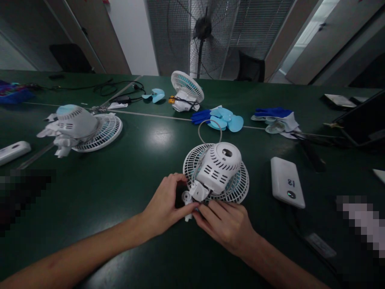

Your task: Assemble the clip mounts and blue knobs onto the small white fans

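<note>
A small white fan (221, 166) lies on its round grille, its slotted motor housing turned up, and a grey cable loops behind it. At its near end is a white joint (199, 191), with a small white plastic piece (187, 196) beside it. My left hand (165, 200) curves around this end, index finger by the grille and thumb across the small piece. My right hand (228, 224) has its fingers bent against the near side of the joint, its thumb close to the left thumb. Whatever lies between the right fingertips is hidden.
Another white fan (80, 124) lies to the left, and a third fan (186, 94) stands at the back. Blue fan blades (227, 119) and gloves (275, 118) lie beyond my hands. To the right is a white power bank (287, 181) with a cable.
</note>
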